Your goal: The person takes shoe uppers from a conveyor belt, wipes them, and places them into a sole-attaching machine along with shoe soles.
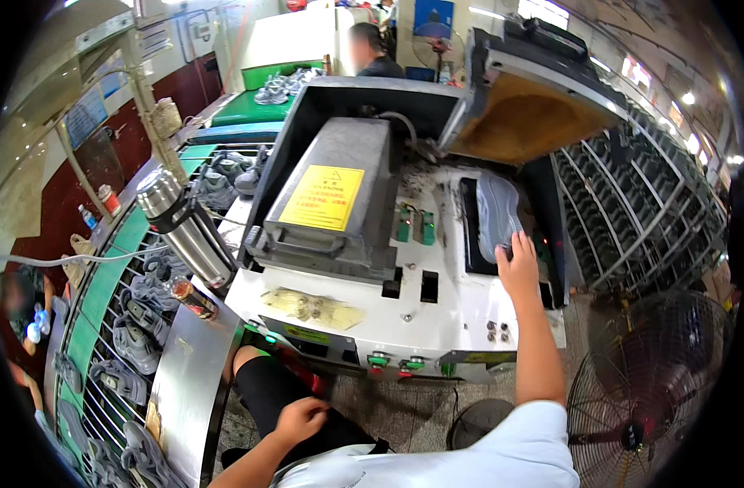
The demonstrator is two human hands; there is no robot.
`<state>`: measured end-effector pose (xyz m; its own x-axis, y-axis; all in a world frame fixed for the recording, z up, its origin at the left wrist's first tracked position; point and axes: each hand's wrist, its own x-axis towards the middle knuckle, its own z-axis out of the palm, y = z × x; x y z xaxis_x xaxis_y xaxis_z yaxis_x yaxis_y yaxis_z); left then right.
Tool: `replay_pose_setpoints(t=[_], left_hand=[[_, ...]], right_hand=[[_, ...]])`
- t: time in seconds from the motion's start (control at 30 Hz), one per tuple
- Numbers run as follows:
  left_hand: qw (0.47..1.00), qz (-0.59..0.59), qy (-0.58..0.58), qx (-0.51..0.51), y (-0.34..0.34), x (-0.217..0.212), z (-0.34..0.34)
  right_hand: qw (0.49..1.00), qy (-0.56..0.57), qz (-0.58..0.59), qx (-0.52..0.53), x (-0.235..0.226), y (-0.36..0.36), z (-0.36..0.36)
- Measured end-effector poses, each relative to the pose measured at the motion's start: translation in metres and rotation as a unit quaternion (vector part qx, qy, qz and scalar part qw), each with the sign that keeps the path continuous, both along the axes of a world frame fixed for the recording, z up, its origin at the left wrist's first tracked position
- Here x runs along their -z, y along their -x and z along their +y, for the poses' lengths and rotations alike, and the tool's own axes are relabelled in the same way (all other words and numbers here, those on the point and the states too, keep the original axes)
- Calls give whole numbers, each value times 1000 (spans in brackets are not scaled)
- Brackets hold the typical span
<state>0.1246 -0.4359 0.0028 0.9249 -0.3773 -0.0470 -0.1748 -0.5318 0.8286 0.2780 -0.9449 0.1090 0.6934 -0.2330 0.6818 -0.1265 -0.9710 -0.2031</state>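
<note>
Here right hand (518, 262) reaches far onto grey shoe (496, 213) in the press (437, 305) bay right, fingers spread flat on it, likely seating it. Left hand (300, 418) rests near on the thigh, loosely curled, empty.

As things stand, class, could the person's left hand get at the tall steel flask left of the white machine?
Probably yes: the left hand rests on the lap, and nothing visibly blocks the way to the tall steel flask.

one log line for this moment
right hand: on grey shoe in open press | left hand: resting on lap, empty | lid: raised
</note>
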Motion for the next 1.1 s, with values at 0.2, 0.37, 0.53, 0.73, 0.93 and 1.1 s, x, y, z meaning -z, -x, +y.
replay_pose_setpoints(t=[0.2, 0.37, 0.53, 0.73, 0.93, 1.1], left_hand=[[970, 45, 41, 235, -30, 9, -147], [979, 152, 67, 118, -59, 33, -184], [976, 163, 127, 72, -45, 78, -124], [967, 235, 97, 30, -26, 116, -65], [982, 118, -37, 140, -13, 79, -89], [940, 42, -106, 320, -9, 80, -154]], right_hand=[[845, -425, -282, 162, 93, 213, 35], [426, -887, -176, -2, 112, 231, -5], [572, -820, -28, 4, 218, 289, -36], [915, -298, 42, 268, 284, 233, 35], [850, -385, 283, 222, 313, 230, 0], [840, -422, 241, 241, 330, 245, -11]])
